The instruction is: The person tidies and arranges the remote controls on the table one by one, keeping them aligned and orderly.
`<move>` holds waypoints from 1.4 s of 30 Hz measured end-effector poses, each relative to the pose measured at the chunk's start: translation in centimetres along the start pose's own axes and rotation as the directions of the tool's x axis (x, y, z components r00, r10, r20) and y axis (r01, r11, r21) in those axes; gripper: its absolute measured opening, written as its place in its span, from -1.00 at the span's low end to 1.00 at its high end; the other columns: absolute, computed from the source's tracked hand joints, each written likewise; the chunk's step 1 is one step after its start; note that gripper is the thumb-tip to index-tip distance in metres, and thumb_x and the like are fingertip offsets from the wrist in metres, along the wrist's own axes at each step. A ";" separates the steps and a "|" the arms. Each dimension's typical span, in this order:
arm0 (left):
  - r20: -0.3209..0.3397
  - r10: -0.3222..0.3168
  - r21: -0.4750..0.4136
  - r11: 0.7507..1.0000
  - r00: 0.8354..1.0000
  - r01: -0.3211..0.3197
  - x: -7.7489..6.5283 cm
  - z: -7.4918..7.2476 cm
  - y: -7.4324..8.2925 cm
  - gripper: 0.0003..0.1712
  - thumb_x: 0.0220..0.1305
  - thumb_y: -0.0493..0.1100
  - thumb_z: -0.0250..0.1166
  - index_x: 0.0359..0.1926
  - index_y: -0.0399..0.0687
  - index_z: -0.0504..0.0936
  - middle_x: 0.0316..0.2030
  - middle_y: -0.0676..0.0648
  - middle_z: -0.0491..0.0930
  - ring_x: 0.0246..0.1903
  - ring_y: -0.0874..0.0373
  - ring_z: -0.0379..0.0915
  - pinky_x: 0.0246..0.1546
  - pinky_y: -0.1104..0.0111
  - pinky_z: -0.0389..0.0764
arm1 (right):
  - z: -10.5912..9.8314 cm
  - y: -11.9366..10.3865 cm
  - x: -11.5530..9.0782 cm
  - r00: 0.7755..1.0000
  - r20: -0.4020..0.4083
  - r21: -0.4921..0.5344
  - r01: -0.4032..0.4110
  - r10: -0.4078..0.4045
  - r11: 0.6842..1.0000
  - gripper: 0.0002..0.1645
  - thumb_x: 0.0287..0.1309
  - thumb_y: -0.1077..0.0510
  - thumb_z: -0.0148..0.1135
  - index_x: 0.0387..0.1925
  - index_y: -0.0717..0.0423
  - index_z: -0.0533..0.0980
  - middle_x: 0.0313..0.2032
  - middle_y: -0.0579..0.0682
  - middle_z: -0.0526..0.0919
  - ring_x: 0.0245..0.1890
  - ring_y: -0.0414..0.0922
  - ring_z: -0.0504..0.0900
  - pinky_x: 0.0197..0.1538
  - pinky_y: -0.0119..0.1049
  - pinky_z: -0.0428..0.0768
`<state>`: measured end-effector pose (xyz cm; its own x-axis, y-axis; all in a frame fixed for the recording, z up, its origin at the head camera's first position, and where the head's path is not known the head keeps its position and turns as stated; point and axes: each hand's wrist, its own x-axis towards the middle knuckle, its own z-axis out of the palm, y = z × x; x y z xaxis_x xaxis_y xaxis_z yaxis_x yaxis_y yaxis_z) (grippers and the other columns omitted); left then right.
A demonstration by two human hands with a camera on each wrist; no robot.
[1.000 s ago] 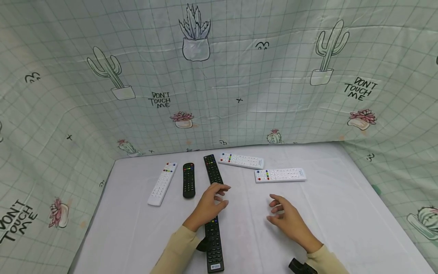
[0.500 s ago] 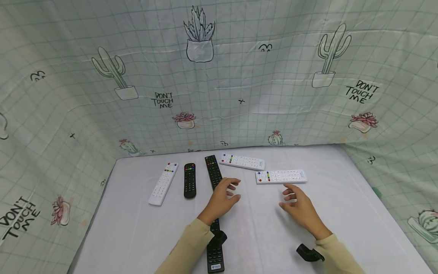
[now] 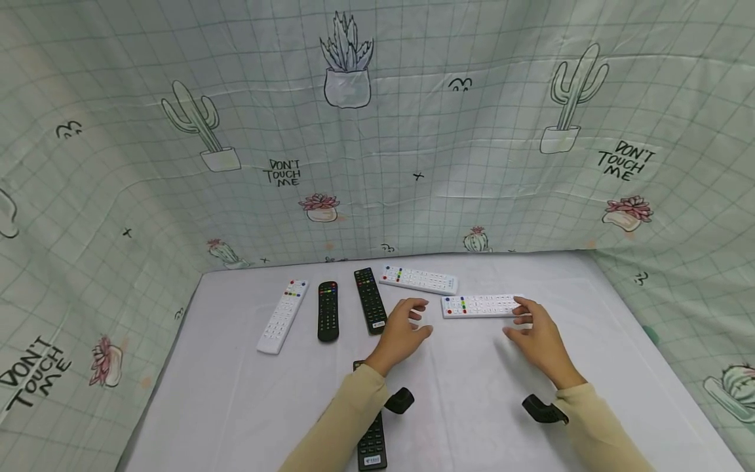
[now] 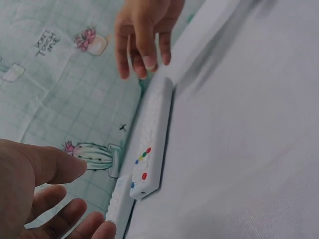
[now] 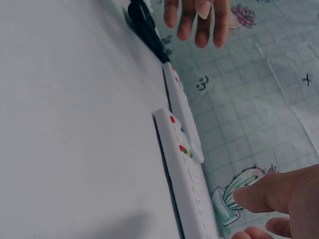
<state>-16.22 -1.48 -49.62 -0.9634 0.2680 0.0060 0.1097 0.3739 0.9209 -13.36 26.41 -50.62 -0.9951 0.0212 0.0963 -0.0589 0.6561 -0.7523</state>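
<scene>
Head view: The front white remote control (image 3: 479, 306) lay flat on the white surface (image 3: 472, 406), aligned side to side. The right hand (image 3: 539, 337) was positioned at its right end, thumb and fingers wide apart, fingers loosely bent, holding nothing. The left hand (image 3: 402, 335), similarly wide and holding nothing, was located off its left end, near the upper black remote control (image 3: 369, 301). The rear white remote control (image 3: 419, 279) lay behind and to the left of the front unit.

Left wrist view: The front unit extended between both hands, coloured buttons toward the left hand. The right fingertips appeared above its far end.

Right wrist view: The right thumb appeared beside the front unit, with patterned cloth (image 5: 269, 104) visible between them.
</scene>
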 end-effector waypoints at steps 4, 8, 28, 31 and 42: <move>-0.001 -0.025 0.007 1.000 1.000 0.025 0.4 0.7 0.1 -0.47 0.30 -0.41 0.41 0.28 -0.32 0.55 0.11 -0.23 0.55 0.11 -0.12 0.52 0.13 0.18 0.66 | -0.6 0.6 0.6 1.000 -0.013 -0.026 -0.007 0.007 1.000 -0.18 0.23 0.45 0.39 0.43 0.60 0.23 0.11 0.46 0.46 0.09 0.35 0.59 0.06 0.10 0.70; -0.014 -0.041 0.028 0.999 0.999 0.041 0.9 1.4 0.1 -0.46 0.29 -0.39 0.42 0.28 -0.29 0.56 0.11 -0.20 0.56 0.10 -0.10 0.53 0.10 0.28 0.64 | -1.1 1.4 1.3 1.000 -0.026 -0.045 -0.009 0.007 0.999 -0.16 0.22 0.46 0.39 0.43 0.61 0.21 0.13 0.49 0.41 0.09 0.39 0.57 0.06 0.13 0.69; -0.048 -0.176 0.031 0.984 0.983 0.177 3.0 3.9 0.1 -0.34 0.25 -0.36 0.46 0.36 -0.29 0.48 0.16 -0.21 0.55 0.08 -0.05 0.55 0.11 0.20 0.64 | -2.3 4.5 3.8 0.997 0.000 -0.106 -0.078 0.079 0.991 -0.12 0.20 0.42 0.37 0.43 0.65 0.16 0.15 0.58 0.32 0.11 0.47 0.49 0.12 0.30 0.56; -0.042 -0.195 0.025 0.980 0.980 0.196 3.3 4.2 -0.1 -0.32 0.25 -0.35 0.46 0.38 -0.28 0.47 0.18 -0.21 0.54 0.10 -0.05 0.54 0.13 0.19 0.64 | -2.4 4.8 4.1 0.995 0.028 -0.104 -0.089 0.093 0.991 -0.11 0.21 0.41 0.36 0.44 0.65 0.14 0.17 0.59 0.31 0.15 0.49 0.47 0.15 0.32 0.54; -0.026 -0.228 0.011 0.973 0.973 0.229 4.3 5.3 -1.0 -0.25 0.24 -0.35 0.46 0.43 -0.28 0.41 0.27 -0.23 0.53 0.07 -0.01 0.54 0.04 0.28 0.63 | -1.8 5.8 5.0 0.988 0.091 -0.113 -0.118 0.128 0.987 -0.10 0.22 0.41 0.33 0.48 0.60 0.11 0.24 0.58 0.33 0.22 0.46 0.44 0.24 0.33 0.49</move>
<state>-19.23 3.98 -52.58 -0.9691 0.1520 -0.1942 -0.1107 0.4355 0.8934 -18.53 31.71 -53.31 -0.9975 0.0368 -0.0603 0.0680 0.7300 -0.6800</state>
